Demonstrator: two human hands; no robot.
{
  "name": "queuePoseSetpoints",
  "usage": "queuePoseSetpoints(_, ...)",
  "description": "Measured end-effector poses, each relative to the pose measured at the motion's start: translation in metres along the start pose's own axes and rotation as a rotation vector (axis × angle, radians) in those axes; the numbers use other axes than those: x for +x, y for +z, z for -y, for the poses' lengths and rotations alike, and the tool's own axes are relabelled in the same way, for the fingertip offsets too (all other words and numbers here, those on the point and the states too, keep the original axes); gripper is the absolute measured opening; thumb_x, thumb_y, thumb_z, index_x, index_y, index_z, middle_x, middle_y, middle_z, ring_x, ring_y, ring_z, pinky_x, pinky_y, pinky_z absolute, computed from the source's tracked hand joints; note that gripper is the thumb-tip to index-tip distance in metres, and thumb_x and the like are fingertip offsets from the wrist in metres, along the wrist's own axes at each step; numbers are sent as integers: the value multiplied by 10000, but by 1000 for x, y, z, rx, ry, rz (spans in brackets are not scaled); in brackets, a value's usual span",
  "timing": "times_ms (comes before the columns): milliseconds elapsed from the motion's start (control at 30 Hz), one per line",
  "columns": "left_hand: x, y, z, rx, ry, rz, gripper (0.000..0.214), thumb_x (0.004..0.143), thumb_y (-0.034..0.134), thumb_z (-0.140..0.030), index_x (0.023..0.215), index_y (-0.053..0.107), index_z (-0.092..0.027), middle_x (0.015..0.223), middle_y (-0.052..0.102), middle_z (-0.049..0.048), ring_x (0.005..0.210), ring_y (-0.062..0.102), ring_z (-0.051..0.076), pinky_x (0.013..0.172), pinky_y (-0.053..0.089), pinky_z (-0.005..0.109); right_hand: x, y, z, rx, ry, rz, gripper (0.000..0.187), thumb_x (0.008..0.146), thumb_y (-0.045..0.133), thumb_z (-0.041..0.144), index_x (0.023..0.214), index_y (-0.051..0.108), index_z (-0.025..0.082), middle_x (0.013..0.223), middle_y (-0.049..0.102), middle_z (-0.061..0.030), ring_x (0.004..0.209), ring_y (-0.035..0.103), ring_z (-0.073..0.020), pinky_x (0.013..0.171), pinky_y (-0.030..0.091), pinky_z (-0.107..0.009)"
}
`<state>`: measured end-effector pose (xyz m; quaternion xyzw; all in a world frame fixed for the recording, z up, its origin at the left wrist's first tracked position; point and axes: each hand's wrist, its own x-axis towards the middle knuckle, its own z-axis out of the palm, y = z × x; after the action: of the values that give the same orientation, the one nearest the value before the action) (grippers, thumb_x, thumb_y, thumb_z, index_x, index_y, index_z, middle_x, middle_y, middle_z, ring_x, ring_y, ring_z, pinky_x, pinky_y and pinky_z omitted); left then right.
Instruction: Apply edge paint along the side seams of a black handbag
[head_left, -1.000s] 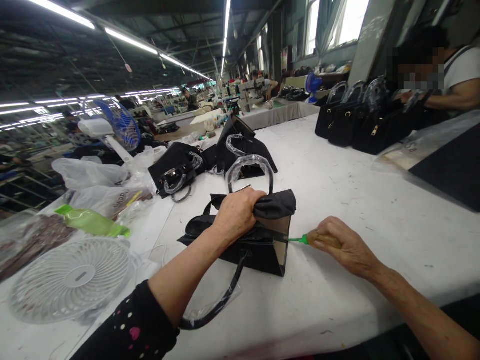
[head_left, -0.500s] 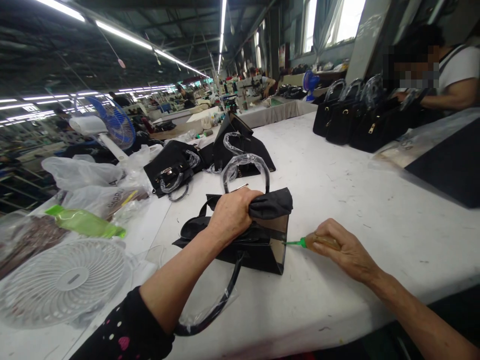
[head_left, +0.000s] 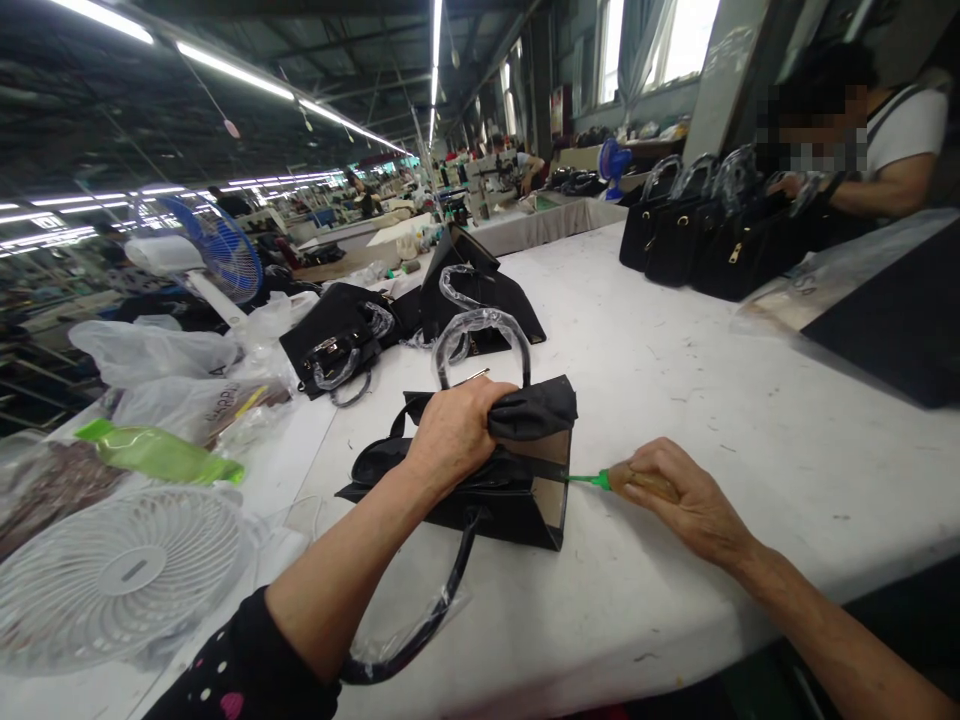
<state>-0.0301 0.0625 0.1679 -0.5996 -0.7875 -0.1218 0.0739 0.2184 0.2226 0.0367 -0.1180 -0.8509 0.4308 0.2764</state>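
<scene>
Left forearm extends in over the near left corner of the black handbag (head_left: 487, 512); the left hand (head_left: 459, 430) presses palm-down, fingers curled on its bunched dark lining (head_left: 532, 408), fingertips hidden. Right forearm enters low; the right hand (head_left: 686, 495), right of the handbag, has its fingers wrapped closely around a squeeze bottle (head_left: 622, 479). Count: one squeeze bottle, one green nozzle (head_left: 592, 480), one handbag under the hands, bearing two plastic-wrapped handles (head_left: 486, 322). One white fan (head_left: 131, 570) lies left of the handbag. The handbag sits beneath the left fingers; the nozzle tip meets its right edge, contact uncertain.
</scene>
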Motion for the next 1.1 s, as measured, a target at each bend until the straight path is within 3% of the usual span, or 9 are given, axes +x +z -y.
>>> queuePoseSetpoints(400,-7,-2,-1,-42,-24,-6,354,834,575,-153,1133,684,-309,1090,719,-12,1015,687,221,816,509,314,-5,1,1,46,-1,86,76,939,635,311,898,617,250,945,598,-38,869,607,-220,761,516,-389)
queuePoseSetpoints(533,-11,-3,-2,-36,-23,-9,342,846,583,-174,1143,683,-312,1087,718,-18,1016,686,221,814,507,314,-10,2,4,48,17,54,67,962,599,303,928,608,246,961,582,-48,902,597,-230,790,506,-408)
queuePoseSetpoints(667,-14,-2,-3,-50,-18,-12,355,836,584,-157,1146,683,-299,1082,718,-17,1001,687,210,812,509,302,-12,3,6,81,20,136,69,953,620,299,905,609,251,942,588,-34,859,605,-210,750,518,-377)
queuePoseSetpoints(800,-17,-4,-4,-72,-15,-17,378,822,567,-129,1145,684,-287,1103,717,-12,1011,683,201,827,512,295,-11,2,3,44,10,13,49,963,596,298,978,613,255,995,574,-55,947,586,-243,841,496,-443)
queuePoseSetpoints(967,-19,-6,-5,-91,-15,-12,377,822,564,-121,1147,684,-267,1104,724,4,1025,679,200,852,518,292,-14,3,3,95,44,95,79,937,634,312,896,610,249,944,593,-35,846,616,-211,737,539,-383)
queuePoseSetpoints(1100,-21,-6,-5,-89,-17,-11,368,826,565,-124,1143,685,-269,1118,724,1,1036,676,197,857,520,291,-15,7,5,78,71,-2,86,949,602,332,962,599,247,979,586,-51,922,604,-240,831,514,-438)
